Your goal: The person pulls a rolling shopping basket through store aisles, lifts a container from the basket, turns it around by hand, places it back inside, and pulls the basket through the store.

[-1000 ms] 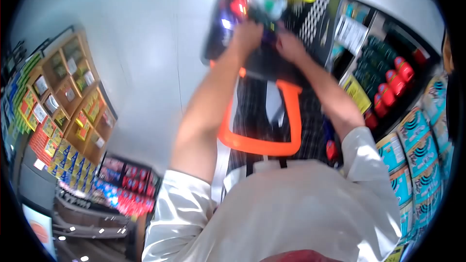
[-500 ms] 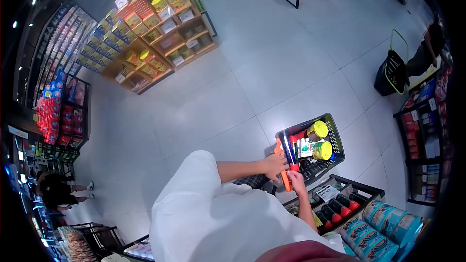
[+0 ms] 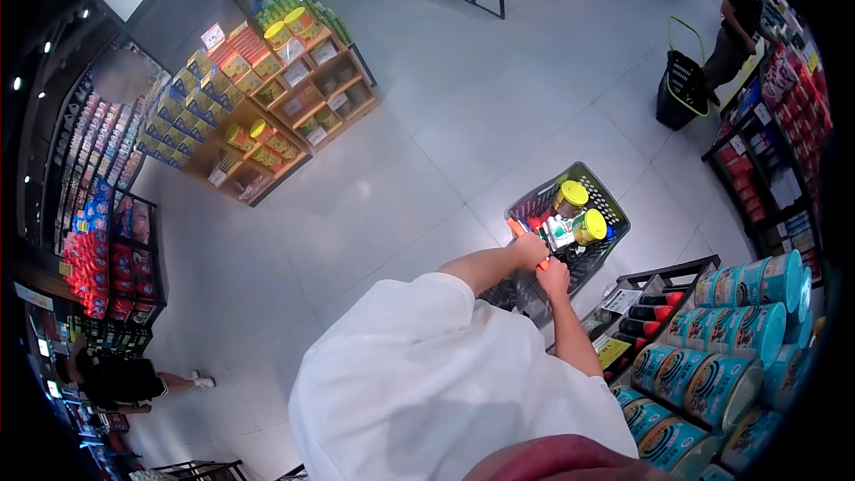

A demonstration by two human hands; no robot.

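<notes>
Both my hands are closed on the orange handle (image 3: pixel 517 227) of a dark shopping basket (image 3: pixel 612 202). My left hand (image 3: pixel 531 251) wraps the handle's middle, and my right hand (image 3: pixel 553 277) grips it close beside, nearer the shelf. Inside the basket lie two containers with yellow lids, one (image 3: pixel 573 193) farther away and the other (image 3: pixel 590 226) closer. A white and green item (image 3: pixel 559 232) rests next to them. Some of the basket's contents are hidden behind my hands.
Teal cans (image 3: pixel 704 383) and red-capped bottles (image 3: pixel 655 313) fill the shelf at right. A wooden display (image 3: pixel 298 116) stands at upper left. One person (image 3: pixel 737 22) is by a black basket (image 3: pixel 682 89) at upper right; another person (image 3: pixel 120 380) is at lower left.
The handle, lying toward my body a second ago, is now up in both hands, which were over the basket's contents before. My right hand has closed more fully on it.
</notes>
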